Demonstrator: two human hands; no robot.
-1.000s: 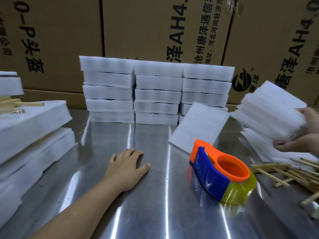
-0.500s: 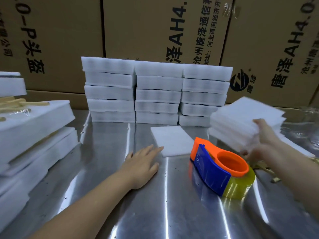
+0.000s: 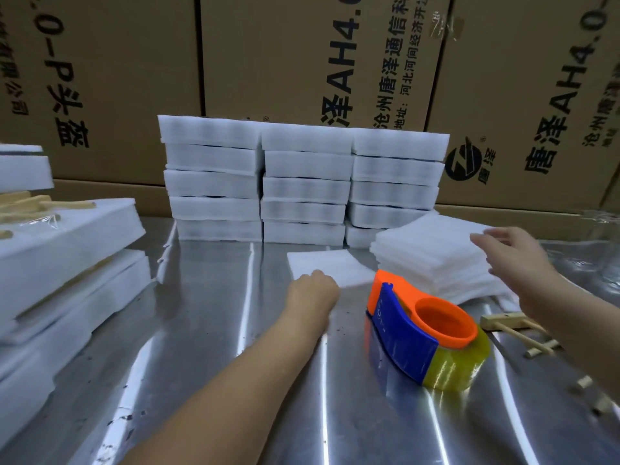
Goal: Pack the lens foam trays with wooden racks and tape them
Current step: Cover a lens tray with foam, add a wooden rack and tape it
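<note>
A single white foam sheet lies flat on the steel table. My left hand has its fingers curled down on the sheet's near left corner. My right hand hovers open and blurred over the right side of a stack of thin foam sheets that rests on the table. An orange and blue tape dispenser with a yellowish tape roll sits between my arms. Wooden racks lie to its right, partly hidden by my right forearm.
Three columns of packed white foam trays stand at the back against cardboard boxes. Large foam slabs are piled on the left, with more wooden racks on top. Clear plastic wrap lies at the far right.
My right hand set the stack of foam sheets down on the table and let go. My left hand slid forward onto the single sheet's corner and curled its fingers.
</note>
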